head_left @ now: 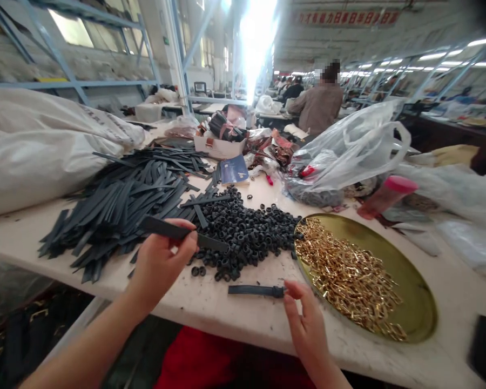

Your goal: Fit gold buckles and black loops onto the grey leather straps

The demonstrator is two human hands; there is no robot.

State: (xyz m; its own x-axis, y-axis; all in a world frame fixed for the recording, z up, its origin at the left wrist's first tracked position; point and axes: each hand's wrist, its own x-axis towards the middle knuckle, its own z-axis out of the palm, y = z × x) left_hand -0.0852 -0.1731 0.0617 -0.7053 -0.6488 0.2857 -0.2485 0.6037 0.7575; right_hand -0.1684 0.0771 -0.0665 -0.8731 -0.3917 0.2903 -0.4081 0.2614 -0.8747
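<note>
My left hand [166, 257] is closed on a flat black strap [168, 228], pinched between thumb and fingers over the table's near side. The strap is tilted, its right end lying across a heap of small black loops [247, 229]. Lower right, my right hand [305, 319] has its thumb and fingertips at the right end of a second black strap [251, 291], which has a loop around it near that end. This strap lies low over the tabletop, and its tip is hidden by the fingers. Left of the loops is a large pile of black straps [125, 200].
A round gold tray [419, 302] of gold metal buckles [352, 275] stands right of the loops. Behind are a blue booklet [234, 169], a clear plastic bag [348, 146] and a pink-lidded jar [384, 197]. A white sack [44, 151] lies left. A person [319, 105] sits beyond.
</note>
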